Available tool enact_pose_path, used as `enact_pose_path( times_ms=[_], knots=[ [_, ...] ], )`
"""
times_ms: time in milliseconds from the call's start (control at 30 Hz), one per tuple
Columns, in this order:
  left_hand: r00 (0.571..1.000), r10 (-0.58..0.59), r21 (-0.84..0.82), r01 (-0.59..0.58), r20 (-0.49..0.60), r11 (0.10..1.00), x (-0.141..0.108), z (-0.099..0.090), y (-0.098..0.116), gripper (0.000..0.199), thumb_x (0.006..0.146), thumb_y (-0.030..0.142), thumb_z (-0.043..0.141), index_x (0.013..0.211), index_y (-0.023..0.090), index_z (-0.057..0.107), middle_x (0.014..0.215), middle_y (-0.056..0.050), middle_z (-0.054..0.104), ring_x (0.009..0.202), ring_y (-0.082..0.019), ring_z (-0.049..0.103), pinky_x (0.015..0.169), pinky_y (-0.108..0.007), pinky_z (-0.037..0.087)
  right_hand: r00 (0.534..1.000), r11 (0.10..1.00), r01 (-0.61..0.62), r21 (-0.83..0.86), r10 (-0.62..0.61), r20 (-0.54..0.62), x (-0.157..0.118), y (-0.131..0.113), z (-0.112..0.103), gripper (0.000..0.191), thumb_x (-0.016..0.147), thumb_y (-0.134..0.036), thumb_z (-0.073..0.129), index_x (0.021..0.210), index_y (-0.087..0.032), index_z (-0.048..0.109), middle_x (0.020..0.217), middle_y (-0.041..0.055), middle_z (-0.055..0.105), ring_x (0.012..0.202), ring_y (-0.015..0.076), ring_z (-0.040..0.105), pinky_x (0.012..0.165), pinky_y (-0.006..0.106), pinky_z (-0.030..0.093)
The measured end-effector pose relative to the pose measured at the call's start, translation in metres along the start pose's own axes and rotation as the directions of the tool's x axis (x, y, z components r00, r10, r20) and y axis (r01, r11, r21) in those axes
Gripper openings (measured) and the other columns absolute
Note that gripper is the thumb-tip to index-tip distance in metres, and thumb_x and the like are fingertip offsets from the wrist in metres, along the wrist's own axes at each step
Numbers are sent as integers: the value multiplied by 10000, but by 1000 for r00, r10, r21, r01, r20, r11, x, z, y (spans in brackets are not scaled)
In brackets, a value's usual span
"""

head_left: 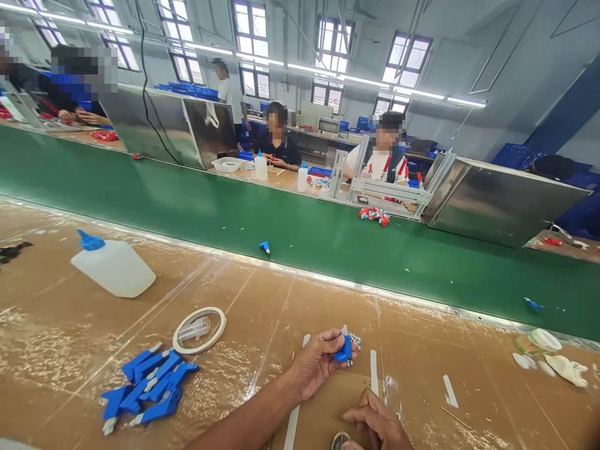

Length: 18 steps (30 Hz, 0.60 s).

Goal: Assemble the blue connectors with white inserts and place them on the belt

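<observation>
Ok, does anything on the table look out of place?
One tape strip lies slanted by itself, right of the right hand; two strips flank the cardboard, so this one looks stray. A whitish patch near that hand could be a smear or glare.

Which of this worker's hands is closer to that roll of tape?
Left. The left hand, holding a blue piece, is right of the roll of tape in the picture; the right hand is farther right and nearer the bottom edge.
</observation>
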<state>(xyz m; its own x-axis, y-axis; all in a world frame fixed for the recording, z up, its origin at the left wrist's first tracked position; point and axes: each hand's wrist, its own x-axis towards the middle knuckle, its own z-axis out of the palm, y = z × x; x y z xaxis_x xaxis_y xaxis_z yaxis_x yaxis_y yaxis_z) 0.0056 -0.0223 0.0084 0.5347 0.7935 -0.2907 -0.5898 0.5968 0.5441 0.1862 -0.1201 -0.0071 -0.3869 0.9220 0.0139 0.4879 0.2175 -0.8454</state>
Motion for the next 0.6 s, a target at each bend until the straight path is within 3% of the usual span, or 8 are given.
enact_pose_path(
  times_ms=[133, 267, 600],
  knots=[
    [1000, -8, -16, 8, -15, 1000, 3, -2, 0, 156, 786, 235, 749, 793, 113, 651, 756, -57, 685, 650, -108, 668, 551, -146, 521, 995, 994, 90, -63, -92, -29, 9, -2, 6, 196, 846, -375, 675, 901, -203, 753, 703, -28, 434, 611, 156, 464, 559, 264, 365],
    [1000, -14, -32, 13, -19, 999, 3, -3, 3, 151, 809, 230, 725, 786, 103, 647, 773, -70, 679, 672, -115, 674, 557, -146, 523, 995, 992, 85, -88, -89, -46, 11, -7, 9, 227, 921, -314, 573, 798, -197, 724, 684, -26, 422, 601, 156, 458, 539, 269, 350],
    [998, -28, -44, 25, -56, 999, 4, -3, 3, 128, 785, 192, 735, 748, 122, 635, 730, -40, 660, 669, -112, 669, 534, -147, 519, 977, 963, 215, -162, -210, 47, 0, -16, -1, 371, 995, -446, 450, 840, -222, 702, 735, -8, 484, 552, 133, 445, 484, 253, 332]
  ],
)
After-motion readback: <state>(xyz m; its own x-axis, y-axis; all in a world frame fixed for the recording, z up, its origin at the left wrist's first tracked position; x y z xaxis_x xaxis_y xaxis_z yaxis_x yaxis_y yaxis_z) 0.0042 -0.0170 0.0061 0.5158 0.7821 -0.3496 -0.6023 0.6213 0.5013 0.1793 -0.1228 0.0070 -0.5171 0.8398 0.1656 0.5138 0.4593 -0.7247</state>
